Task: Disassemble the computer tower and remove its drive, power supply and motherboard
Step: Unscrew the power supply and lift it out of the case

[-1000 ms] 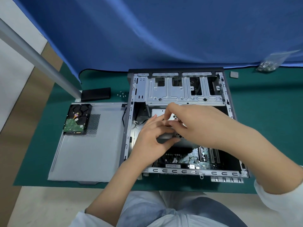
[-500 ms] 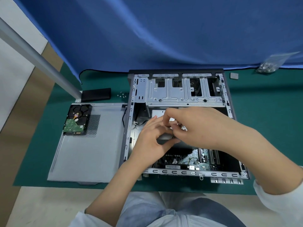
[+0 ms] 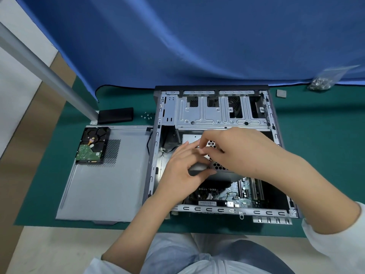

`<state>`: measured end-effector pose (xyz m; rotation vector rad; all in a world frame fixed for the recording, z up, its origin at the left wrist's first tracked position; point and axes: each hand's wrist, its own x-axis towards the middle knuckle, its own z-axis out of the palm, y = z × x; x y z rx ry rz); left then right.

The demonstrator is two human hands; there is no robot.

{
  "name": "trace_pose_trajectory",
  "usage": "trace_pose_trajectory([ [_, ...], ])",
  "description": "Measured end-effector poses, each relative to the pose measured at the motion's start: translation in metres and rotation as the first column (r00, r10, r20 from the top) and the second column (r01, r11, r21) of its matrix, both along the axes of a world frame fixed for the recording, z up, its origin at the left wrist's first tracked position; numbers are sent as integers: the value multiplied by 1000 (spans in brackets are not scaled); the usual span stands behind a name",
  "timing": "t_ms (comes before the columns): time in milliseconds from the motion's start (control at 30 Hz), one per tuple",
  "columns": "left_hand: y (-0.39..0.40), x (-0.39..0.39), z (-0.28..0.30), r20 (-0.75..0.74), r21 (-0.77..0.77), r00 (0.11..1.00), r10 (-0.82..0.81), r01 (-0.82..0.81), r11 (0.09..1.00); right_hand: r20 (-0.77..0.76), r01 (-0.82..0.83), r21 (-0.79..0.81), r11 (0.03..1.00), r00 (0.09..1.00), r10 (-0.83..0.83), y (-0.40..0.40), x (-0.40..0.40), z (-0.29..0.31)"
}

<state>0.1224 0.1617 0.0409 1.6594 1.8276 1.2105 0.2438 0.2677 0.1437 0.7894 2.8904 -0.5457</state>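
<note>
The computer tower (image 3: 217, 210) lies open on its side on a green mat. Inside it, a grey power supply (image 3: 219, 166) with a hexagon mesh sits above the motherboard (image 3: 235, 192). My left hand (image 3: 181, 169) grips the power supply's left end, thumb on its near edge and fingers on top. My right hand (image 3: 243, 151) reaches in from the right and pinches a small white connector on top of the power supply; my fingers hide most of it. The hard drive (image 3: 91, 145) lies circuit side up on the removed side panel (image 3: 106, 184), left of the case.
Loose screws (image 3: 146, 115) and a black block (image 3: 115, 115) lie behind the panel. A bag of screws (image 3: 324, 82) and a small grey square (image 3: 281, 93) sit at the back right. A metal pole (image 3: 45, 72) slants down at the left. Blue cloth hangs behind.
My right hand's fingers have shifted slightly down and left over the power supply. My left hand keeps its grip in the same place.
</note>
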Motion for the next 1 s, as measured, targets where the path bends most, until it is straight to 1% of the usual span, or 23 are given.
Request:
trace_pose_trajectory([
  [100, 1, 1, 3, 23, 39, 1000, -10, 9, 999, 10, -12, -97, 995, 1000, 13, 1, 2, 2],
  [133, 0, 1, 2, 24, 48, 1000, -14, 13, 999, 14, -19, -102, 995, 1000, 21, 0, 2, 2],
  [300, 0, -1, -2, 5, 11, 1000, 1, -1, 1000, 26, -9, 39, 999, 1000, 8, 1, -1, -1],
  [333, 1, -1, -1, 8, 19, 1000, 0, -1, 1000, 26, -5, 32, 999, 1000, 4, 2, -2, -1],
  [467, 1, 1, 3, 25, 57, 1000, -1, 0, 998, 23, -9, -87, 996, 1000, 11, 1, 0, 0],
  [500, 1, 1, 3, 29, 61, 1000, -4, 2, 998, 20, -22, -91, 996, 1000, 24, 0, 0, 0],
  [600, 0, 0, 1, 14, 43, 1000, -21, 20, 999, 29, -37, -1, 999, 999, 37, -1, 0, -1],
  [667, 0, 0, 0, 7, 27, 1000, -12, 12, 1000, 36, -21, 17, 1000, 999, 20, 1, -1, -1],
  [833, 1, 1, 3, 35, 66, 999, -7, 4, 998, 44, -7, -119, 993, 999, 12, 1, 0, 2],
  [1000, 1, 0, 2, 23, 9, 1000, -3, 2, 1000, 20, 47, -24, 999, 999, -46, 0, -1, -2],
])
